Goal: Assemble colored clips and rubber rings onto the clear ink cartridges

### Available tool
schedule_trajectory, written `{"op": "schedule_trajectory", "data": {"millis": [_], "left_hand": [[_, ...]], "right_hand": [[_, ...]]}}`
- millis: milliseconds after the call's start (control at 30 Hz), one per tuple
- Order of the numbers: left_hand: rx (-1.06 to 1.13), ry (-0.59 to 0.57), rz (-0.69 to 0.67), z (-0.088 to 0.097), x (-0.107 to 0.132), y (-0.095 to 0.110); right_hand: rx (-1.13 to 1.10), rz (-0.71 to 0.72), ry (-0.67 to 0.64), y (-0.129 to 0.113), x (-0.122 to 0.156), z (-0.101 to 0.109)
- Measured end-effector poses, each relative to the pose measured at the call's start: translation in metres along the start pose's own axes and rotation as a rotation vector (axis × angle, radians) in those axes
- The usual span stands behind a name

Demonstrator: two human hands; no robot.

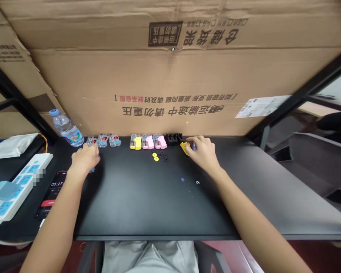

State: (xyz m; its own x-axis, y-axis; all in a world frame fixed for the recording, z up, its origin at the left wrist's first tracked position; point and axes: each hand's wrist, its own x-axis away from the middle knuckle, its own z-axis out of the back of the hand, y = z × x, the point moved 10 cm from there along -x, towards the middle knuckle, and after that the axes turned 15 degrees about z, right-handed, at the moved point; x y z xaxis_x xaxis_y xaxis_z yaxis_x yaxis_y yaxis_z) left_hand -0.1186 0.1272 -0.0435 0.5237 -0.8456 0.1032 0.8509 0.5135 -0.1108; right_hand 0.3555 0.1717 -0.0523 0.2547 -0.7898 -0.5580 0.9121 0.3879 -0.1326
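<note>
My left hand [84, 159] rests on the black table [136, 204] with its fingers curled over a small clear plastic part at the left end of a row of clear pieces [104, 140]. My right hand [203, 151] is closed on a small yellow plastic piece [184, 147] beside a black part [173, 138]. Between the hands stand a yellow piece [136, 143] and pink pieces [155, 141] in a row. In front of them lie small black rings and a yellow ring [155, 156].
A water bottle [66, 129] lies at the back left. A white and blue power strip [15, 185] and a phone showing a timer [52, 191] sit at the left edge. A cardboard wall [170, 83] closes the back. A blue dot [182, 179] and a tiny ring [197, 182] lie mid-table.
</note>
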Motion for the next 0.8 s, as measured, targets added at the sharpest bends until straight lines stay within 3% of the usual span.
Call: {"op": "schedule_trajectory", "data": {"millis": [200,467,800], "left_hand": [[0.174,0.027,-0.141,0.003,0.008,0.024],[0.515,-0.004,-0.520,-0.004,0.039,0.078],[0.712,-0.102,-0.698,-0.014,0.072,0.111]], "right_hand": [[-0.011,0.007,-0.056,0.000,0.002,-0.013],[-0.027,0.021,-0.063,-0.003,0.003,-0.016],[-0.031,0.068,-0.090,-0.007,0.004,-0.017]]}}
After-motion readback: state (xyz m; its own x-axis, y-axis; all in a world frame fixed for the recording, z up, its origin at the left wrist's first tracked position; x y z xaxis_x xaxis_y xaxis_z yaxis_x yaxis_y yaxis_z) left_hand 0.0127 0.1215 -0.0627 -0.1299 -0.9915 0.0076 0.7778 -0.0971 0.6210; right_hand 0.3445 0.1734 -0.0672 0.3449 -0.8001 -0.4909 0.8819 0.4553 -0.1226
